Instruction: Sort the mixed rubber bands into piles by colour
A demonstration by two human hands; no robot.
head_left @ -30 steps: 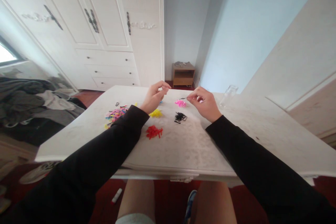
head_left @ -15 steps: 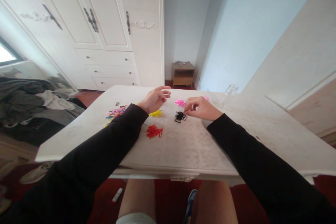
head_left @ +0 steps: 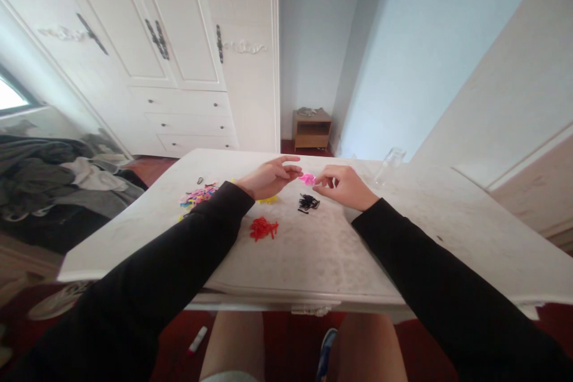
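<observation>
My left hand (head_left: 278, 176) reaches over the table with its index finger outstretched. Its thumb and other fingertips come together at the left edge of a small pile of pink bands (head_left: 307, 179). From the other side, my right hand (head_left: 342, 185) has its fingers curled and thumb close to the index finger, at the pile's right edge. Whatever either pinch holds is too small to make out. Just below the right fingertips lies a pile of black bands (head_left: 308, 203). Yellow bands (head_left: 267, 199) show partly below my left hand, and red bands (head_left: 263, 228) lie nearer me.
A mixed heap of coloured bands (head_left: 198, 196) lies left, partly behind my left sleeve. A clear glass container (head_left: 389, 166) stands at the right rear of the white table (head_left: 313, 268). Clothes (head_left: 89, 173) are piled beyond the table's left side.
My left hand has moved right to the pink bands. My right hand has shifted slightly from the black pile toward the pink one, covering the pink bit formerly visible behind it.
</observation>
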